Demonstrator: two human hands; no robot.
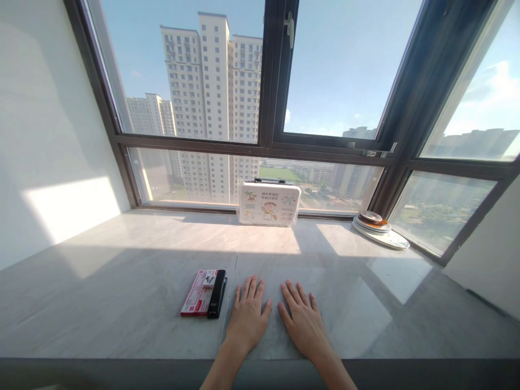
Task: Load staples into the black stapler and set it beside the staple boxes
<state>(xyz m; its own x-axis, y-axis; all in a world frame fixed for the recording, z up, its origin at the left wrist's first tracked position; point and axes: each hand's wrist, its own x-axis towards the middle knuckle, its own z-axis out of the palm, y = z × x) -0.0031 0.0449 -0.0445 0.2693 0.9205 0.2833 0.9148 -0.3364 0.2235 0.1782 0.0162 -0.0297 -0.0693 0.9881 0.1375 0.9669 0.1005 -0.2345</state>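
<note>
My left hand (247, 313) lies palm down on the grey marble-look sill (122, 303), fingers stretched out and holding nothing. Beside it, a little apart, my right hand (303, 317) also rests flat with its fingers spread. Just left of my left hand is a black stapler (217, 294), lying lengthwise along the right side of a flat red-and-white box (195, 300). A smaller white-and-red box (209, 278) with a dark picture on it sits at the far end, against the stapler.
A white case (269, 205) with cartoon prints and a dark handle stands upright against the window. Stacked plates (374, 226) sit in the right back corner. Dark window frames (195, 142) border the sill, with a white wall (52, 162) on the left.
</note>
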